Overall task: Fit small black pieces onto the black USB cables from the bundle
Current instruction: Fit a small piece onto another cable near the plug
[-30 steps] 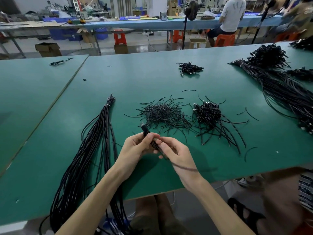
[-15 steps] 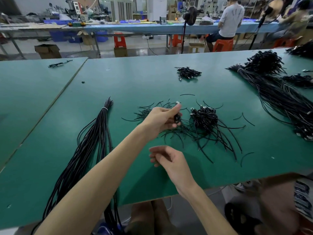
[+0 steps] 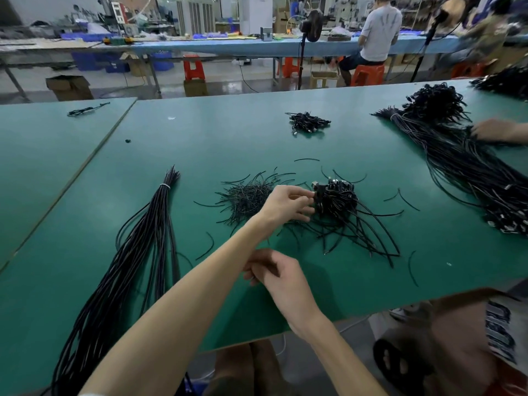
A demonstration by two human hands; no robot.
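A heap of short black USB cables (image 3: 343,204) with metal plugs lies at the table's middle. My left hand (image 3: 285,205) reaches across to its left edge, thumb and forefinger pinched on a USB cable end there. Just left of that hand is a loose pile of thin small black pieces (image 3: 243,198). My right hand (image 3: 275,274) hovers nearer the front edge, fingers loosely curled, with nothing seen in it. A long bundle of black cables (image 3: 151,232), bound by a white tie, runs down the left and over the table's front edge.
The green table (image 3: 200,144) carries a small cable clump (image 3: 308,122) at the back and a big cable bundle (image 3: 468,170) on the right, where another person's hand (image 3: 497,131) rests. Stray black pieces lie around the heaps. A second table (image 3: 43,155) adjoins on the left.
Both hands held one cable close together near the front edge. My left hand then carried it forward and right to the USB heap, while my right hand let go and stayed behind.
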